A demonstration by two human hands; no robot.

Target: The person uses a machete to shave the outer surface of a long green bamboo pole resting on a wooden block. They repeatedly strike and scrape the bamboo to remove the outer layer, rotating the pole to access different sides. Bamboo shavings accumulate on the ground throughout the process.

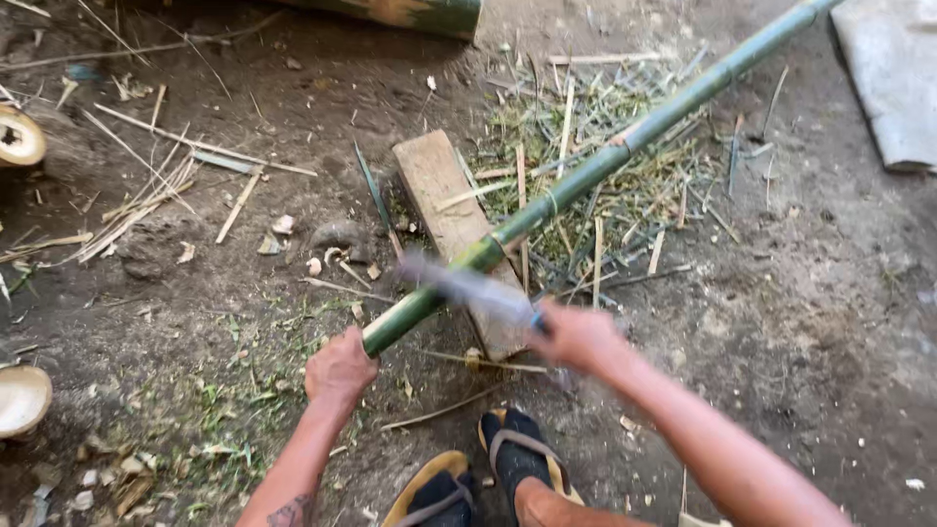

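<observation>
Down on the dirt floor (800, 322), the left hand (340, 369) is clamped around the near end of a long green bamboo pole (586, 176), fingers wrapped tight on the cut butt, holding it low by the knees. The pole runs up and away to the right, crossing over a wooden block (439, 190) that lies flat on the ground, and it looks to rest on that block near its closer end. The right hand (576, 335) is closed around the handle of a long blade (464, 283), a machete by the look of it, and the blade is a blur, lying right across the pole just above the left hand; whether the edge touches the bamboo I cannot tell through the smear. Below the hands, 2 feet in black socks and yellow sandals (488, 473) are planted side by side. Beyond the block, a heap of green shavings and pale splinters (605, 185) is spread under the pole. Off to the left lie thin bamboo strips (146, 195) scattered on the earth, with 2 cut bamboo rounds (20, 137) at the left edge, 1 high and 1 low. A thick bamboo section (410, 15) sits at the top, and a grey sheet (888, 78) in the top right corner.
</observation>
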